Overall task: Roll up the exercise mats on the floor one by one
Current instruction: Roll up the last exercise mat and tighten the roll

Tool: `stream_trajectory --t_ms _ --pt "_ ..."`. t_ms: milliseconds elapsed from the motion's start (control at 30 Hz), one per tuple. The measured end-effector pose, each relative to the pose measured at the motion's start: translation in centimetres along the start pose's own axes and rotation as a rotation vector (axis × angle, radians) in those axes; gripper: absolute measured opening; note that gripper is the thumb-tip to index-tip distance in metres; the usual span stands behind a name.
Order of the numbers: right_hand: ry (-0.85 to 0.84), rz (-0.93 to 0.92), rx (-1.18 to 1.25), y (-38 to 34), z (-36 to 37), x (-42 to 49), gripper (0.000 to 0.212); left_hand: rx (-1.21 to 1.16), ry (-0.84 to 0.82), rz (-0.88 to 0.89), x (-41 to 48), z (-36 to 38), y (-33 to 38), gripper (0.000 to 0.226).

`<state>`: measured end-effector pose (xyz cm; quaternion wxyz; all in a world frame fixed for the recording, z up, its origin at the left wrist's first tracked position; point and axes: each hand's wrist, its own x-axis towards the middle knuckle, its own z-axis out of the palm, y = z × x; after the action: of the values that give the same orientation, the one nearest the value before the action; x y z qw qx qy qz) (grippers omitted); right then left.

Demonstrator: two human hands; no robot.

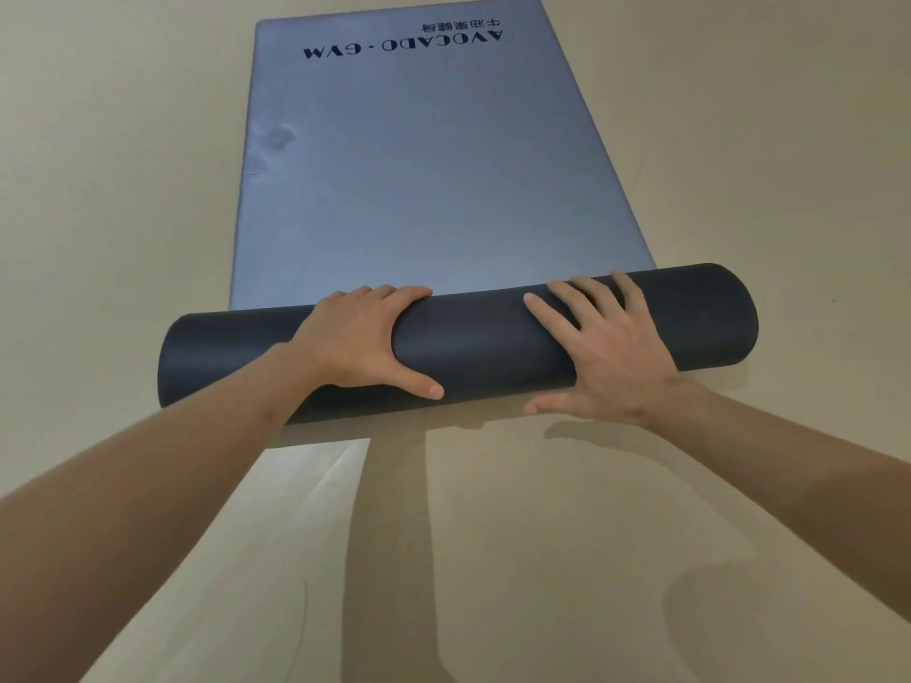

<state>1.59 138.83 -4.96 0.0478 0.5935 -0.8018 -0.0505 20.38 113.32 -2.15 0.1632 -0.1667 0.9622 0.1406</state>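
Exercise mat (419,165): blue-grey, lying flat on the beige floor (769,140) and stretching away from the person.
Roll (483,342): the mat's near end is wound into a dark cylinder that lies crosswise, slightly tilted, with its right end farther away.
Left hand (355,337): grips the roll left of its middle, fingers curled over the far side and thumb spread along the near side.
Right hand (606,347): lies on the roll right of its middle, fingers splayed and fairly straight, thumb low at the near edge.
Lettering (404,44): "AVOCADO - GYM", upside down at the far end.
Mark (276,140): possibly a dent, near the mat's left edge.
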Motion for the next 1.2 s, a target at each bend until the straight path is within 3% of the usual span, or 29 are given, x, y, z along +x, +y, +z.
stream_trajectory --t_ms 133,300,367,500,800,1033,1200 --pt "-0.072 0.018 0.028 0.5 0.1 1.8 0.124 -0.056 -0.053 -0.022 1.5 -1.5 -0.6 0.124" --pt "-0.159 0.006 0.091 2.1 -0.5 4.2 0.118 0.148 0.290 0.030 0.3 -0.9 0.4 0.097" --pt "-0.198 0.002 0.141 2.7 -0.9 5.2 0.113 0.127 0.297 -0.040 -0.3 -0.1 1.5 0.101" --pt "-0.227 -0.001 0.199 3.3 -1.8 6.9 0.103 0.141 0.204 -0.121 0.9 -0.5 1.8 0.122" --pt "-0.288 -0.014 0.365 2.1 -5.2 6.8 0.073 0.102 0.062 -0.136 0.2 -2.6 0.9 0.117" --pt "-0.570 0.005 0.604 -1.3 -6.3 0.6 0.055 -0.054 -0.180 -0.135 -6.0 -0.4 3.1 0.098" --pt "-0.944 0.040 0.899 -2.9 -6.3 -3.7 0.045 -0.345 -0.497 -0.179 -9.9 2.8 4.8 0.086"
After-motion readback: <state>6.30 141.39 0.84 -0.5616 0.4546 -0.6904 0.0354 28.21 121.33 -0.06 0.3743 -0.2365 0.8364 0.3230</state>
